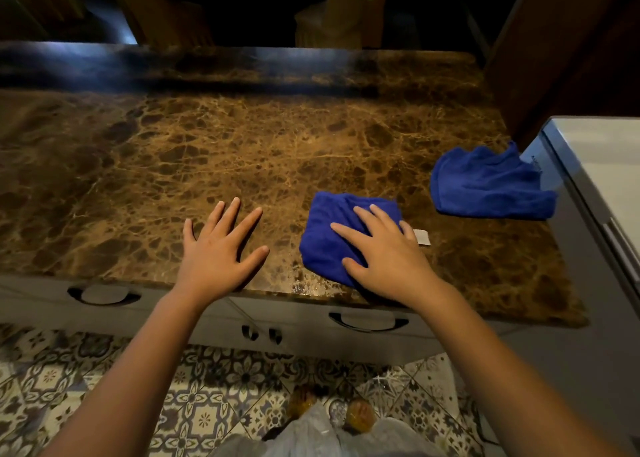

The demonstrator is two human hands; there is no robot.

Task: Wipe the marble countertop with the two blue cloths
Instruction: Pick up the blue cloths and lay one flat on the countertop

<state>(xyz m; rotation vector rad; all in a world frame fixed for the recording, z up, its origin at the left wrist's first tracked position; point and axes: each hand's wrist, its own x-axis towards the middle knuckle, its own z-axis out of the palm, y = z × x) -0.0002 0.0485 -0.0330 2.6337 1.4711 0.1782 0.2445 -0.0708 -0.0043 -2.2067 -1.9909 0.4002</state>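
Pressing down on a bunched blue cloth (pixel 332 234) near the front edge of the marble bench (pixel 242 151), a person's right hand (pixel 384 252) lies flat with fingers spread across the fabric, gripping nothing, only bearing on it from above. The left hand (pixel 218 248) rests just left of that cloth, palm down and fingers splayed on bare stone, empty. A second cloth (pixel 488 186) sits crumpled well to the right of the first and farther back, its far corner touching a white appliance (pixel 595 165) that stands at the bench's right end. A small white tag (pixel 421 237) shows at the first cloth's right side, just past the fingertips. A faint wet sheen glints on the stone at the front edge, just left of the first cloth. Both cloths look like soft, light microfibre, limp enough to fold and bunch under a palm, and likely to slide readily over polished marble; a flat, open press on the middle of each should carry it better than a pinch at a corner, which would only let it trail. The second cloth appears within reach for the left hand only by crossing over. Wiping looks barely under way, with most of the bench beyond the first cloth not yet covered.
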